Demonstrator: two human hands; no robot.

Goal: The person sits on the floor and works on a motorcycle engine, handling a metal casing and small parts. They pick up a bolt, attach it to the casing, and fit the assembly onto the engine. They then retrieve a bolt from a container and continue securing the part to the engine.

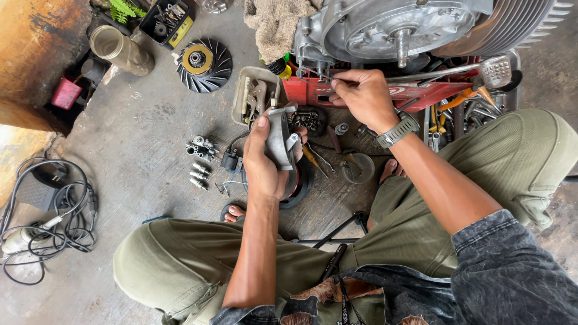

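My left hand (262, 157) grips a grey cast-metal engine part (278, 138), held upright over the floor between my knees. My right hand (364, 96), with a grey watch on the wrist, is closed around a thin metal tool or rod (433, 74) and reaches to the lower edge of a large silver engine casing (397, 27). The casing rests above a red tool tray (421, 93). The tool's tip is hidden by my fingers.
A small tray of parts (241, 90) sits beside my left hand. A finned fan wheel (203, 63), a metal cylinder (120, 51), several spark plugs (200, 157) and coiled black cables (51, 222) lie on the concrete at left. Loose tools (466, 114) fill the right.
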